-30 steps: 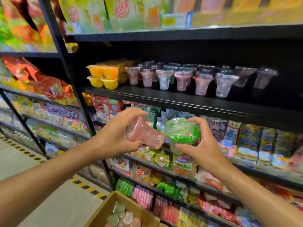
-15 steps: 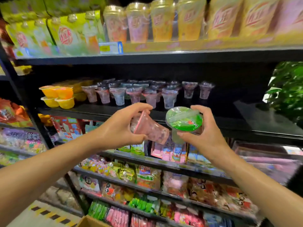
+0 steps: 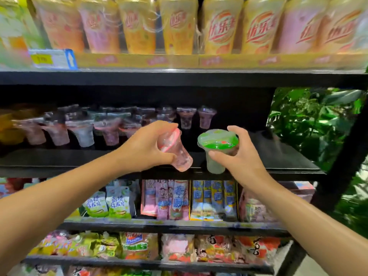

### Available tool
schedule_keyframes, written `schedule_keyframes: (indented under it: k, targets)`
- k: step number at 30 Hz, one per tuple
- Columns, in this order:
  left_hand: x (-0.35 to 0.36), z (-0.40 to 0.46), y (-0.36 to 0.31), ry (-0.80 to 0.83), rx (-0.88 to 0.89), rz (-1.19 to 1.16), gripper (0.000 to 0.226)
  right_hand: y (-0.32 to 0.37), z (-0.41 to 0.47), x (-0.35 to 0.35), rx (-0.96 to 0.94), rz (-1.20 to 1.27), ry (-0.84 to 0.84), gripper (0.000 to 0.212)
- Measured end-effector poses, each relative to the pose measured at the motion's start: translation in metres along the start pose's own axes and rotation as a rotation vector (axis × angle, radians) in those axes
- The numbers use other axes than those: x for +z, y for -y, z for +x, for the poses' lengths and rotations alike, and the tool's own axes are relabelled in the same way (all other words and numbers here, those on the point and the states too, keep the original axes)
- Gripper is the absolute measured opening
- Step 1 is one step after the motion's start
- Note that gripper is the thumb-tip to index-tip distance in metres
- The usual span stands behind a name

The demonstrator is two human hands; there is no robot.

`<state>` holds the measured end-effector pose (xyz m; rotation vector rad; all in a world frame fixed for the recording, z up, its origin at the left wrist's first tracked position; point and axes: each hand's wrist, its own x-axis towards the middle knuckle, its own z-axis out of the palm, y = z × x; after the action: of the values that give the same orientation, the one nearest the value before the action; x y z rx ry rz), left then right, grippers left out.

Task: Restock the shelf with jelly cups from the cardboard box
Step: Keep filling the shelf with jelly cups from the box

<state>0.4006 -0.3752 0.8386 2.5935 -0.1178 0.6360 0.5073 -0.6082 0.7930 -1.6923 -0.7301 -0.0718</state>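
Observation:
My left hand (image 3: 144,149) grips a pink jelly cup (image 3: 177,154), tilted with its lid toward my palm. My right hand (image 3: 237,156) holds a green-lidded jelly cup (image 3: 218,145) upright by its rim. Both cups hover just in front of the black shelf (image 3: 278,162), at its front edge. A row of several clear pinkish jelly cups (image 3: 83,132) stands on that shelf to the left, with two more (image 3: 206,116) at the back. The right part of the shelf is bare. The cardboard box is out of view.
Tall drink cups (image 3: 179,24) line the shelf above. Snack packets (image 3: 175,200) fill the shelves below. Green plants (image 3: 318,124) show past the rack's black right post (image 3: 350,148). Yellow cups (image 3: 8,126) sit blurred at the far left.
My view has swung up and to the right, and the box has left the frame. Both hands have risen with their cups to the jelly shelf's front edge.

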Motion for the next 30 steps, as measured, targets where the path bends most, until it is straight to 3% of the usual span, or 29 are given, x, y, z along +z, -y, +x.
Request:
schedule_keyframes:
  k: [5,11,15,30]
  targets:
    - [0.018,0.048,0.013,0.042,0.019,-0.013,0.060,-0.013,0.034,0.003,0.047,-0.037,-0.099,0.074]
    - [0.045,0.087,0.034,0.098,-0.038,-0.009,0.074,-0.035,0.063,0.003,0.135,-0.017,-0.179,0.073]
    - [0.055,0.099,0.039,0.124,-0.049,0.024,0.066,-0.048,0.075,-0.001,0.156,-0.028,-0.156,0.069]
    - [0.085,0.124,0.035,0.042,-0.134,-0.004,0.073,-0.080,0.121,-0.014,0.156,0.039,-0.045,0.075]
